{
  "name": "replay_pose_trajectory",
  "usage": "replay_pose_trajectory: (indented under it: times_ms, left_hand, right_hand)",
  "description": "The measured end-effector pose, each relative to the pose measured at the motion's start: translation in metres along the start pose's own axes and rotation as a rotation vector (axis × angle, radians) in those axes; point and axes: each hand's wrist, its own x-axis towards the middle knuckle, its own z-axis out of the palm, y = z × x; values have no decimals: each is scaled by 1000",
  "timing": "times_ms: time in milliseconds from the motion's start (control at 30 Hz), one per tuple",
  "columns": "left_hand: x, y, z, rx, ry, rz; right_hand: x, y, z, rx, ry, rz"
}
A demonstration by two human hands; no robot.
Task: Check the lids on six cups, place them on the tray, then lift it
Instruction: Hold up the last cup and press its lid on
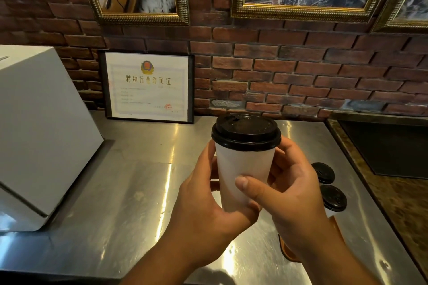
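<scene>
Steel counter (129,192) spans scene. White box (41,134) at left. Framed certificate (148,85) against far wall. Grip: left hand (208,210) and right hand (291,192) both curled round white cup (243,169), held upright above counter, centre. Black lid (246,132) seated on it. Lidded second cup (323,172) and third cup (333,198) at right, behind right hand. Brown tray (287,253) edge near right, mostly hidden

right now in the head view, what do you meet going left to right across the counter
white box → framed certificate → left hand → held cup → right hand → two more cups → dark sink
</scene>
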Motion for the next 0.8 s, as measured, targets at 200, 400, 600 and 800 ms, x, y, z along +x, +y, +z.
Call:
replay_pose_trajectory:
  times_ms: [200,400,600,800]
  left_hand:
    - [2,5,-1,-93,2,2]
    - [4,5,-3,-121,-1,5]
    - [2,2,-3,-115,-22,-35]
    - [4,-4,-3,-98,9,-40]
  right_hand:
    - [-1,4,1,-2,27,-14]
    - [0,5,0,42,-18,-10]
    - [0,9,-1,17,20,-19]
    - [-2,14,-2,28,2,-28]
